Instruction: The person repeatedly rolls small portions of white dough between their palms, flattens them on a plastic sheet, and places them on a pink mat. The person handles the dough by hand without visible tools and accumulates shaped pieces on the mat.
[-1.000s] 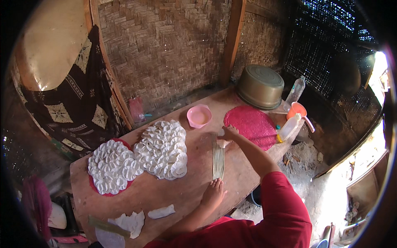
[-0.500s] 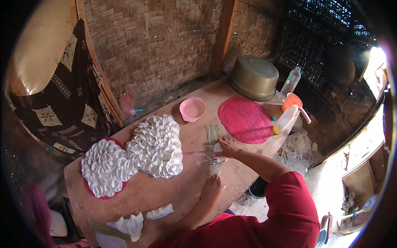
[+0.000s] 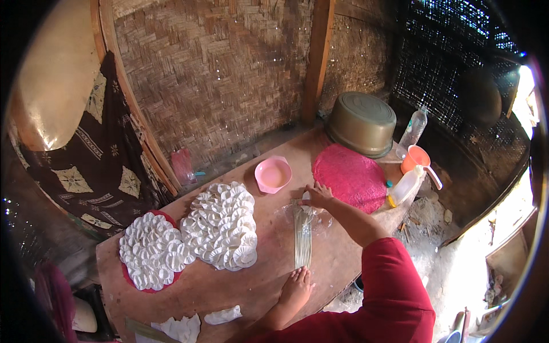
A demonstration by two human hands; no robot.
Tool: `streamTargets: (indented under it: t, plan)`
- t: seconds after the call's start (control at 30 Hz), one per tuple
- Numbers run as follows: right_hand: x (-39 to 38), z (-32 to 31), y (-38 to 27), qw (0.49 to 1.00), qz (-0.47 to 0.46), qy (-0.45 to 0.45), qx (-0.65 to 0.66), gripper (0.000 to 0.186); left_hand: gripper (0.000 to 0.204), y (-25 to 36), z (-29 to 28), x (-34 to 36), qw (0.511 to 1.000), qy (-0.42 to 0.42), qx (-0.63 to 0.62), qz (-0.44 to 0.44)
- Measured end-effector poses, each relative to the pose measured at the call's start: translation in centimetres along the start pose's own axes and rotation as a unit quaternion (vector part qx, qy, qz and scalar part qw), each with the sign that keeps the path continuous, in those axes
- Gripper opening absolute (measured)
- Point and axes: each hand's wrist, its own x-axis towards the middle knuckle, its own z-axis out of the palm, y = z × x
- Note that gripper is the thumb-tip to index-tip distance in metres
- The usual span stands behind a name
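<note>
Head view: the left hand (image 3: 296, 287) lies palm down, fingers extended and close together, on the near end of a long, pale green, ribbed flat strip (image 3: 303, 240), apparently to keep it from sliding; the hand appears flat rather than closed round anything. At the strip's far end the right hand (image 3: 320, 197) bends over a small white piece (image 3: 310, 210); its palm side is hidden, so I cannot tell whether it grips or only presses. The strip runs away from the person on the brown wooden worktop (image 3: 257, 297), between the hands, probably so both ends stay within reach.

Left of it, white pleated discs (image 3: 223, 226) overlap in a heap, likely to save room, and more lie on a round red mat (image 3: 127, 276). A pink angular bowl (image 3: 273, 190) stands beyond the strip, near the right hand, perhaps for easy dipping. Just beside that hand lies a round crimson woven mat (image 3: 350, 177). Ragged white sheets (image 3: 183, 330) rest at the near edge, apart from the strip.
</note>
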Motion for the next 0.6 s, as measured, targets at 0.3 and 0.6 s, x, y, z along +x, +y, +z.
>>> streamTargets:
  t: [0.3, 0.6]
  plan:
    - [-5.4, -4.7, -5.7, 0.987, -0.109, 0.094, -0.066, 0.065, 0.047, -3.2, -2.4, 2.1, 0.905, -0.093, -0.371, -0.188]
    - [-21.7, -2.4, -3.4, 0.975, -0.046, 0.104, 0.189, 0.043, 0.034, -8.7, -5.1, 2.1, 0.781, 0.009, -0.574, -0.246]
